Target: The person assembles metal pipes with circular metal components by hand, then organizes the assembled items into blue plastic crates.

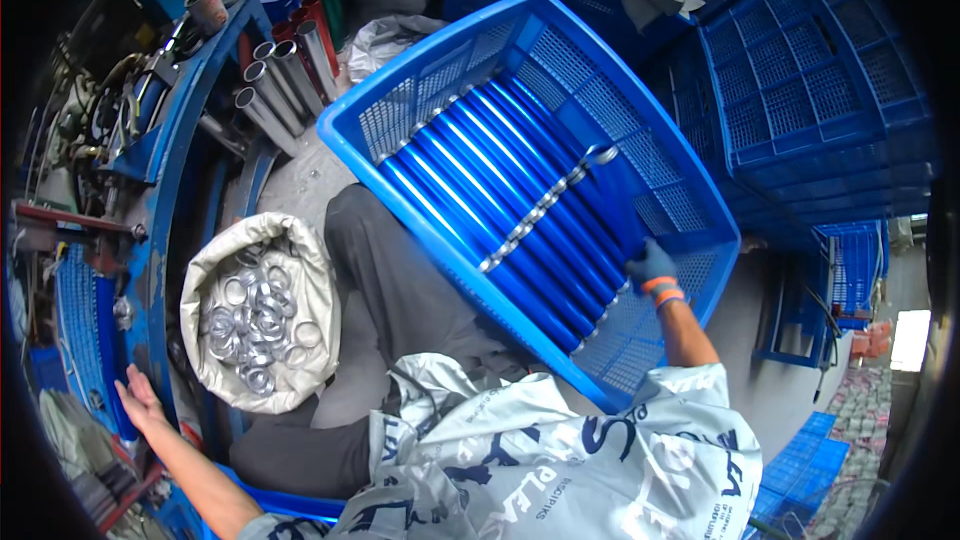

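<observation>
A large blue plastic crate [350, 130] rests tilted on my lap, with several glossy blue tubes [490, 180] lying side by side in it. My right hand [650, 262], in a dark glove with an orange cuff, grips the end of the rightmost blue tube [615, 195] inside the crate. My left hand [140, 400] is bare and open, its palm resting on the blue metal frame [160, 240] at my left. Beside it stands an open white sack [205, 275] full of silver metal rings [255, 325].
Bare silver tubes [275, 80] lie on the blue machine at upper left. Stacked blue crates [800, 80] fill the upper right, with more at the lower right. A printed plastic sheet [560, 460] covers my lap. Grey floor shows behind the crate.
</observation>
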A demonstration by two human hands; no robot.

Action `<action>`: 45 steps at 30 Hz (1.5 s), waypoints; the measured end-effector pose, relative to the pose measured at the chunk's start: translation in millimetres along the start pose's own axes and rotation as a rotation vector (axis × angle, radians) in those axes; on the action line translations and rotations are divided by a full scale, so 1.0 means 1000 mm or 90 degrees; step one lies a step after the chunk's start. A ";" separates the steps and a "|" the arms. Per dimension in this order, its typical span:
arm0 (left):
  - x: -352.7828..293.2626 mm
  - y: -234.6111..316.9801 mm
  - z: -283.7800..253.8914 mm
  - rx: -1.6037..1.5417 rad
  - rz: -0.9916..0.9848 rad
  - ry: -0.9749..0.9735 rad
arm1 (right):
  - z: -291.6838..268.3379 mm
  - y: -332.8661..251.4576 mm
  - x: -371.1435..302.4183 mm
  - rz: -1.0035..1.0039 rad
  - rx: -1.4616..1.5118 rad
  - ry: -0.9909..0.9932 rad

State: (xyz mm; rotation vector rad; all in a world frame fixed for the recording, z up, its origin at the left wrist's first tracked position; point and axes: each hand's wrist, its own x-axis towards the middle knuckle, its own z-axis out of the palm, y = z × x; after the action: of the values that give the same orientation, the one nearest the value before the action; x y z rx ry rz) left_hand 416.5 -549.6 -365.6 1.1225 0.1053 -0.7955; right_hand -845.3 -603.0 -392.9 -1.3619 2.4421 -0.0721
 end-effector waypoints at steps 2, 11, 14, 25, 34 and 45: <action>-0.029 -0.090 0.019 0.088 0.062 0.065 | 0.028 0.091 -0.011 0.037 -0.119 -0.010; -0.171 -0.041 -0.022 0.207 0.167 0.075 | 0.154 0.097 -0.021 -0.058 -0.115 -0.397; -0.199 -0.046 -0.038 0.246 0.179 0.117 | 0.183 0.104 -0.039 -0.095 -0.077 -0.441; -0.290 -0.048 -0.176 0.642 0.335 0.353 | 0.260 0.126 -0.064 -0.164 -0.180 -0.605; -0.404 -0.190 -0.348 0.978 -0.030 0.627 | 0.111 -0.193 0.079 -0.273 0.533 0.004; -0.424 -0.208 -0.390 0.901 0.242 0.603 | 0.227 -0.628 -0.265 -1.154 -0.129 -0.068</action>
State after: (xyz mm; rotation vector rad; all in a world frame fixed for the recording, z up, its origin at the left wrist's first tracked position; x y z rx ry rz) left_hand 99.5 -45.6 -510.1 2.6971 0.1031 0.2162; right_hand -133.0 -692.4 -403.7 -2.9417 0.4273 -0.1578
